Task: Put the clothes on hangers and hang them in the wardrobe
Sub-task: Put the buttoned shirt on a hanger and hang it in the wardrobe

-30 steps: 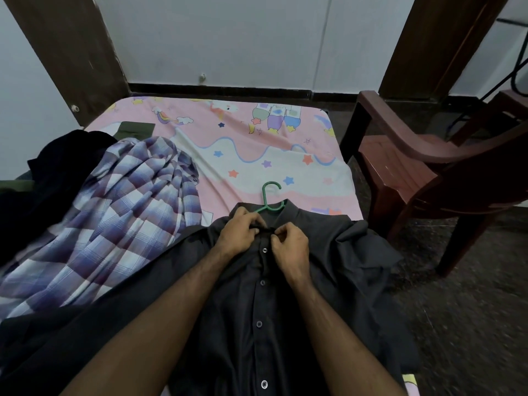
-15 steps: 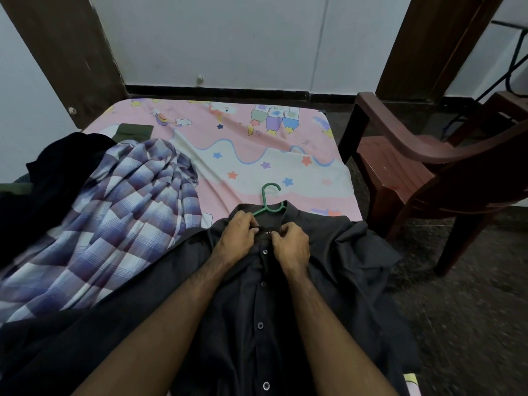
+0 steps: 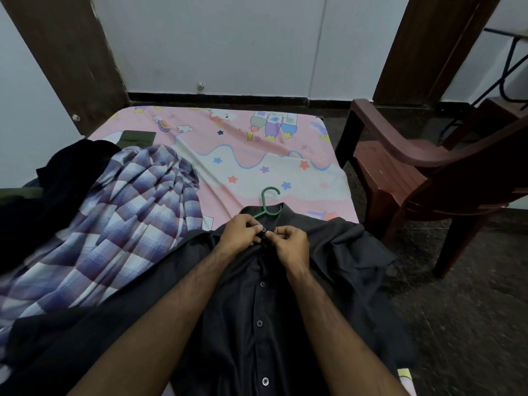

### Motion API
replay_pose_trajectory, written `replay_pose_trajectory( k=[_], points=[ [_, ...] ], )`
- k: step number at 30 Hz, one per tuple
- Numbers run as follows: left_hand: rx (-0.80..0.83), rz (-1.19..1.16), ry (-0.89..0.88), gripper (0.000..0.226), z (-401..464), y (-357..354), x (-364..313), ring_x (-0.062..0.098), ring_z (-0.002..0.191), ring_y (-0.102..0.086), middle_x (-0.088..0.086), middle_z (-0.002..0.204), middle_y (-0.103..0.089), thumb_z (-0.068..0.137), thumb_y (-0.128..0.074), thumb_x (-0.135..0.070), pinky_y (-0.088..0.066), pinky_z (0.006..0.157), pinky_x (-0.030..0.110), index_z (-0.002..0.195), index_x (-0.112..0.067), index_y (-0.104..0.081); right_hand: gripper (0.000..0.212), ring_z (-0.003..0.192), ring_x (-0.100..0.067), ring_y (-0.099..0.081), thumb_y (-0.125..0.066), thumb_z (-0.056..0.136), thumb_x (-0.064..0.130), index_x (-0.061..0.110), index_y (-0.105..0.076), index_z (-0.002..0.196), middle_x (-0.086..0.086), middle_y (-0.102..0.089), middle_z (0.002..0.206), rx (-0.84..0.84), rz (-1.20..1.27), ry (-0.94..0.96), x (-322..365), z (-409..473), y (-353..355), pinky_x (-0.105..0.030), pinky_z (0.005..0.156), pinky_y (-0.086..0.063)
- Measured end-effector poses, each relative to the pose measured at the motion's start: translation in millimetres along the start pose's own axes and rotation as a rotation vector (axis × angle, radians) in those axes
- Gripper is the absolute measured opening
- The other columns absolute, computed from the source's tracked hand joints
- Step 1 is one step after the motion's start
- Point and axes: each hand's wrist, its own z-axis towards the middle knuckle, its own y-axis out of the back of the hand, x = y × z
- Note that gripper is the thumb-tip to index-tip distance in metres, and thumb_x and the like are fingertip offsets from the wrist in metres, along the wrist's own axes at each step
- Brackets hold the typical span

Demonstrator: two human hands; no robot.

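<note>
Bed (image 3: 257,155) is carrying the dark shirt (image 3: 257,310); beside its green hanger (image 3: 267,205), I am pinching the top button (image 3: 263,230) with left hand (image 3: 243,234) and right hand (image 3: 291,242) fingers; lifting comes next.

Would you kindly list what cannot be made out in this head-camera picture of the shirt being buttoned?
- Hanger: only the green hook shows; the dark shirt covers its shoulders.
- Top button: the fingertips of the left hand and right hand crowd it, so fastened or not is unclear.
- Wardrobe: not in view.
- Dark clothes at the left: too dim to identify.
- Shirt hem: cut off by the bottom edge.
</note>
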Motion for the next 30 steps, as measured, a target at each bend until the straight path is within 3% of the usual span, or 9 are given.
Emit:
replay_pose_trajectory(
  k=[7,11,16,19,22,27,30],
  points=[
    [-0.058,0.019,-0.019,0.017,-7,-8,5,0.017,0.067,-0.071,0.002,0.074,-0.07,0.093,-0.066,-0.007,-0.056,0.07,0.028,0.078,-0.015,-0.064,0.009,0.055,0.006,-0.061,-0.08,0.082,0.019,0.012,-0.075,0.079,0.005,-0.072,0.07,-0.074,-0.038,0.03,-4,-5,-5,-0.011,0.057,-0.045],
    [-0.059,0.053,-0.022,0.022,-8,-11,6,0.015,0.067,-0.069,0.003,0.077,-0.07,0.095,-0.062,-0.005,-0.05,0.064,0.024,0.076,-0.018,-0.06,0.005,0.065,0.0,-0.065,-0.078,0.084,0.016,0.013,-0.075,0.082,0.006,-0.072,0.073,-0.081,-0.067,0.048,-5,-4,-6,-0.01,0.061,-0.048],
    [-0.06,0.136,-0.01,0.014,-10,-11,2,0.022,0.079,-0.072,0.007,0.087,-0.073,0.096,-0.061,-0.011,-0.05,0.071,0.025,0.083,-0.015,-0.061,0.005,0.067,-0.003,-0.067,-0.08,0.083,0.015,0.013,-0.075,0.086,0.004,-0.074,0.075,-0.069,-0.014,0.047,-8,-4,-8,-0.015,0.064,-0.05],
    [-0.059,0.259,-0.041,0.013,-10,-10,-4,0.026,0.092,-0.069,0.01,0.094,-0.073,0.094,-0.063,-0.014,-0.051,0.083,0.033,0.081,-0.014,-0.061,0.006,0.067,-0.003,-0.07,-0.08,0.083,0.013,0.012,-0.075,0.086,0.003,-0.075,0.074,-0.057,0.04,0.065,-14,-7,-7,-0.014,0.064,-0.052],
    [-0.055,0.36,-0.054,0.013,-15,-12,-9,0.027,0.097,-0.063,0.013,0.099,-0.071,0.094,-0.064,-0.014,-0.047,0.085,0.036,0.085,-0.005,-0.066,0.005,0.068,-0.004,-0.071,-0.079,0.084,0.01,0.01,-0.076,0.088,0.002,-0.075,0.074,-0.046,0.08,0.106,-18,-13,-6,-0.016,0.066,-0.055],
    [-0.005,0.285,0.016,0.013,-8,-7,-2,0.017,0.087,-0.062,0.0,0.088,-0.07,0.092,-0.067,-0.019,-0.045,0.076,0.028,0.08,-0.018,-0.064,0.012,0.081,-0.014,-0.075,-0.069,0.09,0.002,0.009,-0.078,0.094,-0.002,-0.078,0.082,0.095,0.132,0.147,-19,-9,6,-0.026,0.079,-0.06],
    [0.083,0.114,0.062,0.016,-5,-3,0,0.013,0.07,-0.057,-0.003,0.072,-0.066,0.092,-0.069,-0.013,-0.044,0.068,0.024,0.076,-0.017,-0.068,0.01,0.072,-0.008,-0.073,-0.075,0.085,0.0,0.009,-0.077,0.09,-0.003,-0.076,0.077,0.087,0.092,0.161,-17,-6,11,-0.022,0.072,-0.057]
  ],
)
